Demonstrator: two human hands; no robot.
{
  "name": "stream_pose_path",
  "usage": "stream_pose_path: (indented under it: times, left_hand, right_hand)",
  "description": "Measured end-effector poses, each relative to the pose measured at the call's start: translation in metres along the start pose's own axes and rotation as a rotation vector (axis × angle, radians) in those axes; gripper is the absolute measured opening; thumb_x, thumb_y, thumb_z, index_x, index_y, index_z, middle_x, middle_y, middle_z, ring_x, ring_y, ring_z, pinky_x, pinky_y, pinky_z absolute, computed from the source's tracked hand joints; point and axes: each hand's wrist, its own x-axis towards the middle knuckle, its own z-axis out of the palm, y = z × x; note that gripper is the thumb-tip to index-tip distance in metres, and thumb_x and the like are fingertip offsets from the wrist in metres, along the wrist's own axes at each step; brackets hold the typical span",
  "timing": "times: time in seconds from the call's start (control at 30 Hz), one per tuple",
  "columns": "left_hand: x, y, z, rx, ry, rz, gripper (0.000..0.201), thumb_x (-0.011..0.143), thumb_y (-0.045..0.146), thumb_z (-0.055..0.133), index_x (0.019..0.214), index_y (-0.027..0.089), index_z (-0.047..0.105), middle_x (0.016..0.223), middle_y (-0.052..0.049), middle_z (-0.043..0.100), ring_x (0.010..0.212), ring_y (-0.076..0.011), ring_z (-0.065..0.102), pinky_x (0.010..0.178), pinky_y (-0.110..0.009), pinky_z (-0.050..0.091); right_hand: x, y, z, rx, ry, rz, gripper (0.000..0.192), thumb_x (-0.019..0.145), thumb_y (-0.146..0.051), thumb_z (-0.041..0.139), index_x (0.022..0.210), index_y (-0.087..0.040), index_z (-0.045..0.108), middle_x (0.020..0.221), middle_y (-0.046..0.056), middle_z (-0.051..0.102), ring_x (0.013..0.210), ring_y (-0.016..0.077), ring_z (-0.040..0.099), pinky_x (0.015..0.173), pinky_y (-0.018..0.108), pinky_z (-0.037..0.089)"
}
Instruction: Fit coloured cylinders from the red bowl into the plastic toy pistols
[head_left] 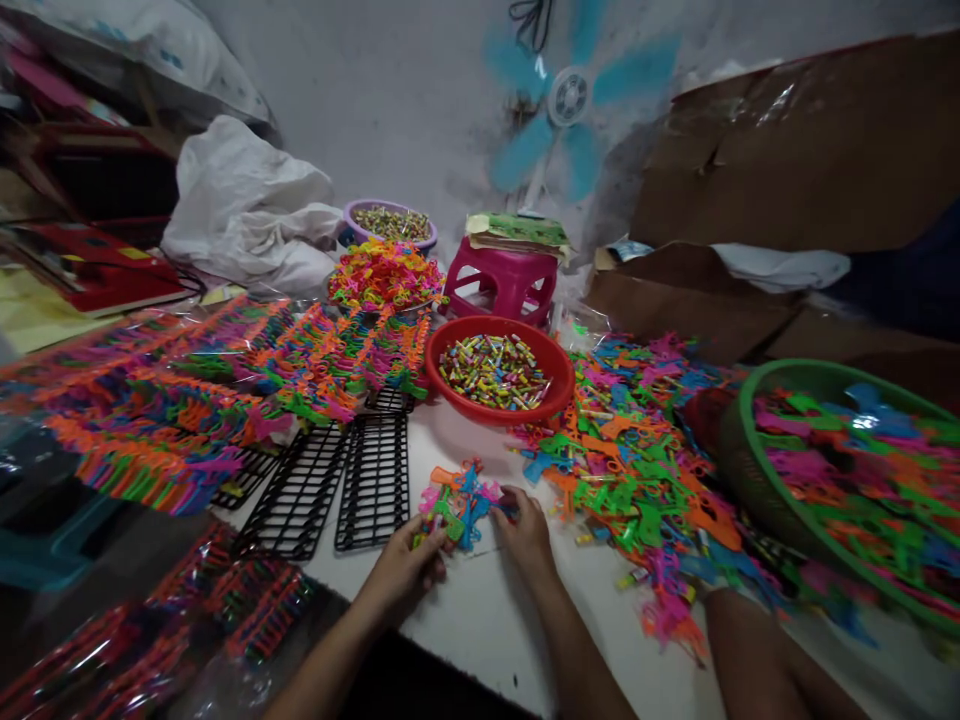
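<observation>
"Grey wall (360,110) at the back, a blue-bladed fan (570,97) before it, a white table (480,610) below. I only have the head view from over here. Where is the thing you're handling?"

"I have a cluster of bright plastic pieces (471,500) at the near part of the table, between the left hand (405,565) and the right hand (529,538). I can't tell whether it rests on the surface or sits just off it."

"And the grip?"

"The left thumb and fingers pinch the near left edge, by a green piece. The right fingers curl at the opposite edge; whether they press on anything, I can't tell."

"How do you expect it to handle?"

"Light, I'd judge, and fairly stiff: thin moulded plastic, smooth enough to slip from a fingertip hold. Slim parts could snap under a hard twist. It looks like a loose bunch, so I expect it to shift rather than behave as one block. I'd take each piece by its broad, flat part and spare the narrow ends."

"Anything around to snag on?"

"Black racks (373,480) to the left, a loose pile (637,470) to the right, and a red basin (564,372) beyond."
</observation>
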Motion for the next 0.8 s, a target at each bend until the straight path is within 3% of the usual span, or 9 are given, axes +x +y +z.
stream_pose_path:
  times: [0.13, 0.23, 0.33, 0.5, 0.63, 0.73, 0.8]
  left_hand:
    - [0.007, -0.003, 0.002, 0.109, 0.111, 0.049, 0.037, 0.069, 0.05, 0.056, 0.083, 0.016, 0.05, 0.05, 0.007, 0.052, 0.031, -0.0034, 0.036, 0.029, -0.014, 0.021]
    - [0.01, -0.004, 0.004, 0.118, 0.115, 0.125, 0.036, 0.069, 0.05, 0.056, 0.08, 0.015, 0.052, 0.055, 0.004, 0.056, 0.034, -0.0041, 0.04, 0.033, -0.015, 0.026]
    - [0.011, -0.007, 0.008, 0.07, 0.108, 0.179, 0.034, 0.07, 0.048, 0.056, 0.076, 0.015, 0.052, 0.066, 0.002, 0.059, 0.038, -0.0036, 0.044, 0.037, -0.016, 0.029]
    - [0.01, -0.002, 0.015, 0.018, 0.123, 0.124, 0.036, 0.066, 0.05, 0.058, 0.076, 0.017, 0.05, 0.063, 0.004, 0.056, 0.036, -0.0041, 0.044, 0.033, -0.015, 0.024]
    - [0.004, 0.017, 0.023, 0.009, 0.114, 0.115, 0.035, 0.065, 0.047, 0.06, 0.08, 0.017, 0.052, 0.061, 0.006, 0.055, 0.038, -0.0039, 0.042, 0.033, -0.015, 0.025]
    - [-0.004, 0.034, 0.033, -0.013, 0.051, 0.114, 0.034, 0.062, 0.043, 0.066, 0.081, 0.016, 0.057, 0.06, 0.005, 0.056, 0.043, -0.005, 0.045, 0.038, -0.015, 0.03]
    - [-0.009, 0.041, 0.039, -0.04, -0.005, 0.121, 0.035, 0.058, 0.039, 0.07, 0.081, 0.015, 0.059, 0.063, 0.003, 0.058, 0.05, -0.0069, 0.05, 0.043, -0.015, 0.036]
  right_hand:
    - [0.0, -0.012, -0.015, 0.357, 0.079, 0.207, 0.048, 0.06, -0.034, 0.065, 0.102, -0.016, 0.052, 0.062, -0.003, 0.054, 0.057, 0.0139, 0.053, 0.056, 0.027, 0.045]
    - [0.0, -0.024, -0.03, 0.507, 0.154, 0.227, 0.052, 0.062, -0.036, 0.066, 0.107, -0.016, 0.05, 0.061, -0.005, 0.051, 0.055, 0.0115, 0.051, 0.055, 0.025, 0.044]
    - [-0.001, -0.03, -0.041, 0.471, 0.253, 0.195, 0.043, 0.064, -0.036, 0.064, 0.102, -0.016, 0.056, 0.069, -0.002, 0.053, 0.061, 0.011, 0.052, 0.059, 0.025, 0.044]
    - [-0.006, -0.029, -0.046, 0.426, 0.386, 0.159, 0.031, 0.067, -0.035, 0.063, 0.092, -0.016, 0.06, 0.079, 0.003, 0.055, 0.069, 0.0136, 0.053, 0.063, 0.027, 0.046]
    - [-0.013, -0.044, -0.047, 0.546, 0.255, 0.109, 0.024, 0.064, -0.031, 0.067, 0.084, -0.017, 0.061, 0.078, 0.002, 0.056, 0.067, 0.0128, 0.054, 0.06, 0.026, 0.047]
    - [-0.018, -0.063, -0.047, 0.592, 0.084, 0.082, 0.017, 0.064, -0.028, 0.068, 0.076, -0.018, 0.062, 0.075, 0.001, 0.056, 0.064, 0.0122, 0.054, 0.058, 0.025, 0.047]
    - [-0.021, -0.073, -0.047, 0.614, 0.039, 0.086, 0.015, 0.063, -0.025, 0.069, 0.075, -0.018, 0.062, 0.074, 0.001, 0.057, 0.066, 0.0128, 0.055, 0.061, 0.026, 0.047]
